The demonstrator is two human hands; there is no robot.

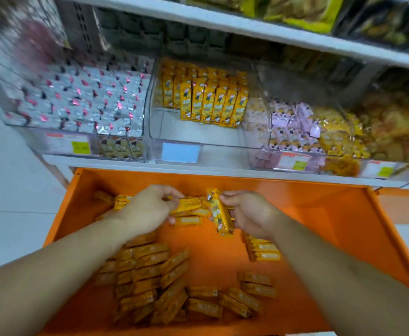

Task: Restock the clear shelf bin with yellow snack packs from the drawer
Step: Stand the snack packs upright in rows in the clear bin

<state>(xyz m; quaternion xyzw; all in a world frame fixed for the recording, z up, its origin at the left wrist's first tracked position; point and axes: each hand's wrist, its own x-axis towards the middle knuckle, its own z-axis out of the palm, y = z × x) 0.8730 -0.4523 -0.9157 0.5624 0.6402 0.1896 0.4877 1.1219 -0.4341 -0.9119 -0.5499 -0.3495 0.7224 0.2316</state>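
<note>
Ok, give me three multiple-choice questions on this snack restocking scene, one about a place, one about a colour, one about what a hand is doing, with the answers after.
1. Where is the clear bin with standing yellow packs?
A. Between the silver-pack bin and the pink-pack bin
B. On the top shelf
C. Inside the drawer

2. What colour is the drawer?
A. Blue
B. Orange
C. White

3. What is the right hand doing?
A. Hanging idle
B. Pressing flat on the shelf
C. Holding yellow packs over the drawer

Answers: 1 A, the silver packs lie left of it and the pink packs right. 2 B, its floor and walls are orange. 3 C, its fingers curl round upright packs.
</note>
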